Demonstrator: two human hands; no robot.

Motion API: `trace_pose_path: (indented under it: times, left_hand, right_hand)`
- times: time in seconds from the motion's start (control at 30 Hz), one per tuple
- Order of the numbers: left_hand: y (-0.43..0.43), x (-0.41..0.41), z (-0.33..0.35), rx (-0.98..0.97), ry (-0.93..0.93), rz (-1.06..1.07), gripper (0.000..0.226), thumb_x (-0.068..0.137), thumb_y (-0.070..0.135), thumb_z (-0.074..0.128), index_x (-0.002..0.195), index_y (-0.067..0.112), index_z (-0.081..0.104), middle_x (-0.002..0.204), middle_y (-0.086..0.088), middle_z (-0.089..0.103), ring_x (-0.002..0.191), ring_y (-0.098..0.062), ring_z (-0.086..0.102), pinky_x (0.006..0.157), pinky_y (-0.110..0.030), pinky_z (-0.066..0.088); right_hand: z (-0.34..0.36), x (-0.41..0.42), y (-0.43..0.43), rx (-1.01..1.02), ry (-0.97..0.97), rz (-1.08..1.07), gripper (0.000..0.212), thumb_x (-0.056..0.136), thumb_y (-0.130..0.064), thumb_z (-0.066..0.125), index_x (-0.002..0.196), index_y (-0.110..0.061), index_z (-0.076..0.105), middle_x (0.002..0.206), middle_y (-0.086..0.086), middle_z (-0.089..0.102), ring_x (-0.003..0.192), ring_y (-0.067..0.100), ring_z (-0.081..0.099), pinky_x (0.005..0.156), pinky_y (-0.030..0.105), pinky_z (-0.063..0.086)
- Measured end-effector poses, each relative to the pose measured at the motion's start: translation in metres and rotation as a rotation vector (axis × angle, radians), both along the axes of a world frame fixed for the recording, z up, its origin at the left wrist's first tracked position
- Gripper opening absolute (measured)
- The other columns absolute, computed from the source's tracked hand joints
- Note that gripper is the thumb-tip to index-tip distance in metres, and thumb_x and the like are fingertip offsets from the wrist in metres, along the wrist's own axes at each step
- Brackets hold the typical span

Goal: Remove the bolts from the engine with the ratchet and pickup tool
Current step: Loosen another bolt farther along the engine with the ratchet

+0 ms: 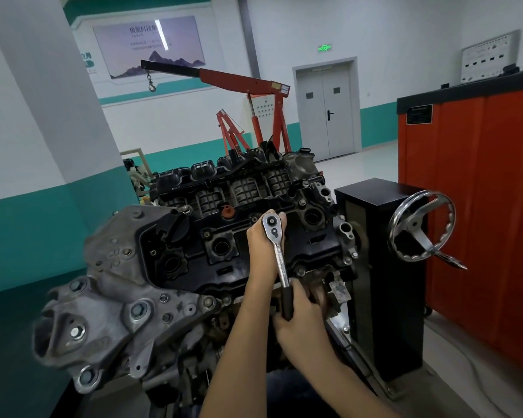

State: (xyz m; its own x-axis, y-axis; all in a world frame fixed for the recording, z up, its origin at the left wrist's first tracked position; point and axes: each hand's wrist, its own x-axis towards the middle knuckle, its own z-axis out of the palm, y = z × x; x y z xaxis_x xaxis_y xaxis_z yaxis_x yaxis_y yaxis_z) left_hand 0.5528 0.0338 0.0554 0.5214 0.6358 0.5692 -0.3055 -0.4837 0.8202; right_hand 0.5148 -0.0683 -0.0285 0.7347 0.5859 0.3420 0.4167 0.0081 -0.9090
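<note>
Squarely at centre frame, the engine [194, 267] sits beside its stand, topped by a black plastic valve cover [314, 245] with round plug wells. A grey cast-metal timing cover [112, 282], rough and stained, closes its 8 o'clock end. You hold the chrome ratchet [280, 254] over the cover's 3 o'clock half, round head uppermost, its shaft running down toward 5 o'clock into a black grip. Your left hand [261, 242] cups the head from behind with its fingers curled around it, and your right hand [302, 315] is wrapped tight on the grip. At the engine's 3 o'clock a polished, spoked handwheel [421, 226] juts from the black box-shaped stand [384, 267]. A red shop crane [254, 86] rises at 12 o'clock.
</note>
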Motion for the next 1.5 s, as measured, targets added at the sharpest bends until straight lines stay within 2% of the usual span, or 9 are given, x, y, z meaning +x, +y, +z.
trace_pose_path:
  times: [0.17, 0.37, 0.57, 0.73, 0.93, 1.1, 1.3, 1.37, 1.5]
  left_hand:
    - [0.011, -0.005, 0.004, 0.098, 0.127, -0.075, 0.051, 0.094, 0.005, 0.056, 0.055, 0.025, 0.031, 0.048, 0.014, 0.032, 0.052, -0.003, 0.026, 0.054, -0.019, 0.025]
    - [0.010, -0.010, 0.007, 0.092, 0.125, -0.089, 0.056, 0.088, -0.004, 0.045, 0.049, 0.035, 0.052, 0.051, 0.014, 0.044, 0.057, -0.006, 0.034, 0.060, -0.026, 0.030]
    - [-0.004, -0.002, -0.004, -0.034, -0.058, -0.009, 0.052, 0.096, 0.011, 0.057, 0.054, 0.031, 0.035, 0.051, 0.015, 0.033, 0.054, -0.002, 0.028, 0.052, -0.017, 0.026]
    - [-0.004, 0.002, -0.001, -0.134, -0.081, 0.006, 0.050, 0.093, 0.002, 0.060, 0.060, 0.020, 0.027, 0.056, 0.010, 0.024, 0.051, -0.002, 0.022, 0.051, -0.015, 0.024]
    - [0.007, -0.011, 0.005, 0.075, 0.092, -0.081, 0.052, 0.094, 0.008, 0.057, 0.051, 0.029, 0.038, 0.051, 0.013, 0.034, 0.055, -0.004, 0.030, 0.057, -0.024, 0.028]
    - [0.007, -0.010, 0.001, 0.044, 0.107, -0.080, 0.054, 0.090, -0.002, 0.048, 0.057, 0.037, 0.063, 0.048, 0.016, 0.045, 0.049, -0.002, 0.033, 0.051, -0.022, 0.028]
    - [-0.002, -0.001, -0.007, -0.054, -0.059, -0.024, 0.055, 0.095, 0.013, 0.060, 0.047, 0.037, 0.046, 0.048, 0.017, 0.038, 0.053, 0.001, 0.032, 0.054, -0.017, 0.030]
    - [-0.003, 0.005, -0.006, -0.095, -0.083, -0.003, 0.059, 0.094, 0.010, 0.061, 0.044, 0.036, 0.043, 0.046, 0.016, 0.033, 0.052, 0.001, 0.027, 0.055, -0.019, 0.027]
    - [0.000, 0.003, -0.006, -0.099, -0.071, -0.010, 0.061, 0.093, 0.008, 0.063, 0.042, 0.035, 0.040, 0.045, 0.016, 0.030, 0.049, 0.000, 0.026, 0.051, -0.013, 0.025]
  right_hand:
    - [0.029, 0.067, -0.052, -0.254, -0.297, 0.076, 0.031, 0.077, 0.002, 0.057, 0.093, -0.024, 0.053, 0.065, 0.002, 0.054, 0.057, 0.014, 0.051, 0.055, 0.033, 0.045]
    - [0.111, 0.143, -0.069, -0.676, -1.014, -0.100, 0.022, 0.086, -0.020, 0.057, 0.098, -0.033, 0.045, 0.067, -0.013, 0.044, 0.069, 0.018, 0.058, 0.058, 0.025, 0.034]
    - [0.035, 0.071, -0.057, -0.355, -0.419, -0.089, 0.025, 0.079, -0.010, 0.059, 0.090, -0.026, 0.043, 0.067, 0.007, 0.056, 0.060, 0.027, 0.058, 0.057, 0.041, 0.050]
    - [0.006, 0.005, -0.008, -0.047, -0.059, -0.043, 0.027, 0.078, -0.001, 0.056, 0.092, -0.023, 0.050, 0.069, -0.002, 0.048, 0.055, 0.004, 0.053, 0.044, 0.011, 0.039]
    - [0.051, 0.087, -0.064, -0.392, -0.451, 0.068, 0.031, 0.079, -0.002, 0.059, 0.102, -0.021, 0.054, 0.072, 0.010, 0.058, 0.062, 0.028, 0.060, 0.055, 0.032, 0.047]
    - [0.108, 0.137, -0.070, -0.714, -0.984, -0.144, 0.024, 0.088, -0.024, 0.056, 0.109, -0.029, 0.046, 0.079, -0.003, 0.054, 0.081, 0.025, 0.061, 0.064, 0.027, 0.034]
    - [0.029, 0.058, -0.057, -0.355, -0.394, -0.073, 0.023, 0.081, -0.013, 0.058, 0.087, -0.027, 0.041, 0.071, 0.006, 0.057, 0.062, 0.022, 0.059, 0.054, 0.034, 0.048]
    - [0.013, 0.030, -0.033, -0.173, -0.210, -0.051, 0.029, 0.080, -0.007, 0.057, 0.080, -0.031, 0.041, 0.065, 0.003, 0.053, 0.050, 0.008, 0.052, 0.043, 0.019, 0.039]
    - [0.004, 0.008, -0.011, -0.107, -0.046, 0.004, 0.029, 0.082, -0.004, 0.056, 0.107, -0.017, 0.050, 0.068, 0.005, 0.052, 0.051, 0.004, 0.051, 0.044, 0.013, 0.037]
